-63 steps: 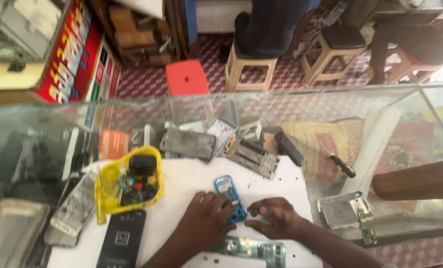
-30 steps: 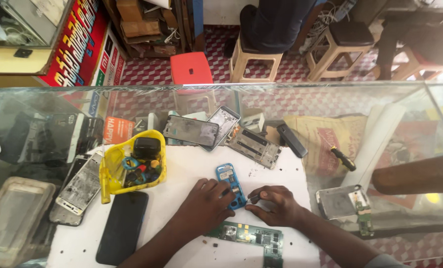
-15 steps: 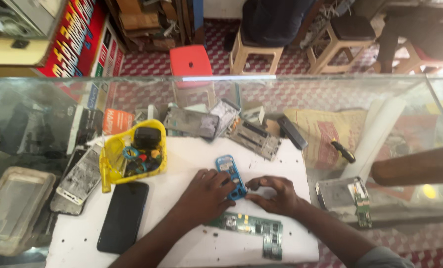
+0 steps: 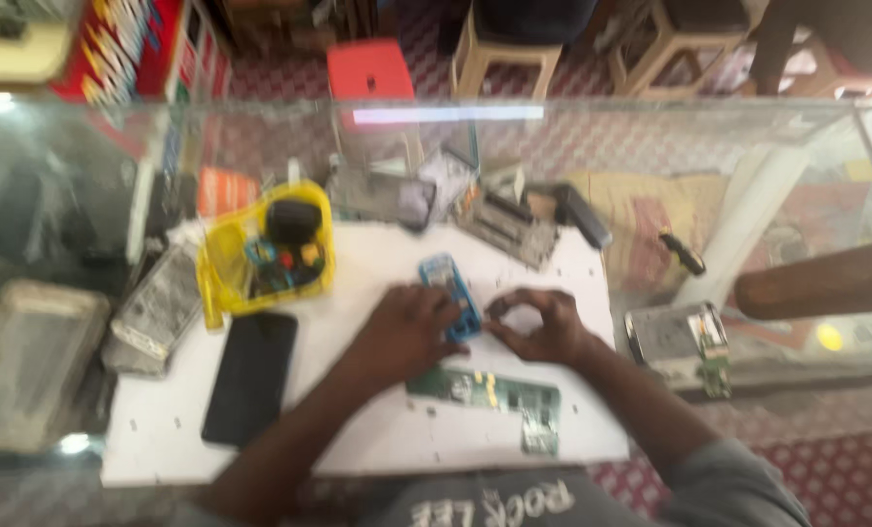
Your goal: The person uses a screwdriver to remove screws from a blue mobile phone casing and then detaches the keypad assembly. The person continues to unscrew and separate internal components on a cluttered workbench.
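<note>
- Head view, blurred: glass counter [image 4: 807,156] with a white work board [image 4: 377,439] lying on top; red patterned floor, wooden stools and a red stool [image 4: 369,68] behind the glass.
- Left hand [image 4: 404,332] rests palm-down on the board, fingers curled against the left edge of a small blue phone body [image 4: 450,293]; looks like a loose hold on it, blur makes the exact grip hard to confirm.
- Blue phone body lies near board centre, tilted, between the two hands, upper end pointing away from the person.
- Right hand [image 4: 543,327] just right of the blue phone body, fingers and thumb curved into a ring; whether it pinches a small part I cannot tell, too blurred.
- Green circuit board [image 4: 489,390] lies flat on the white board just below both hands, long side running left to right, not held.
- Black smartphone [image 4: 252,376] lies face-down or screen-dark at the board's left side, well apart from the hands.
- Yellow plastic tray [image 4: 219,256] at the board's upper left, holding a black round item and small coloured bits.
- Grey phone frames and metal parts [image 4: 509,226] are scattered along the board's far edge.
- Metal phone chassis [image 4: 675,342] sits on the glass right of the board.
- Brown forearm of another person [image 4: 826,281] rests on the counter at far right.
</note>
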### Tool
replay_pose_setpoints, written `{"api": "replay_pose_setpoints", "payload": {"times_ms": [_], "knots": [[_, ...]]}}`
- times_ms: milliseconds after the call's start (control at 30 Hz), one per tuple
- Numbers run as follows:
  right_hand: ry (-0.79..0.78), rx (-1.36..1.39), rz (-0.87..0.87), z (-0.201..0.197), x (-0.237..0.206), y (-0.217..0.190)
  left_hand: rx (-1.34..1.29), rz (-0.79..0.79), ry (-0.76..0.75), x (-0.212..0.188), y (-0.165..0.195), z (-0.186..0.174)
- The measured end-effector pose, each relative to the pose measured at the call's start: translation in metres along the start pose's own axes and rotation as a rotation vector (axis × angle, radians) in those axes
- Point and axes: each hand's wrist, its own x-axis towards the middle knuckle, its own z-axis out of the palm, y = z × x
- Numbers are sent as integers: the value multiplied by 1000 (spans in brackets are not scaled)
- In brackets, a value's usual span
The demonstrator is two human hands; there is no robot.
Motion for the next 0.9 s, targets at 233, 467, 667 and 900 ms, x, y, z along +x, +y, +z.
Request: {"api": "replay_pose_setpoints", "payload": {"times_ms": [233, 467, 667, 900], "knots": [[-81, 50, -13, 8, -10, 13, -49, -103, -124, -14, -8, 8], [-86, 83, 16, 5, -13, 7, -54, -102, -68, -15, -1, 7], [-72, 120, -14, 5, -9, 7, -51, -102, -83, -15, -5, 7], [-40, 38, -54, 4, -5, 6, -61, -127, -126, -11, -4, 2]]}}
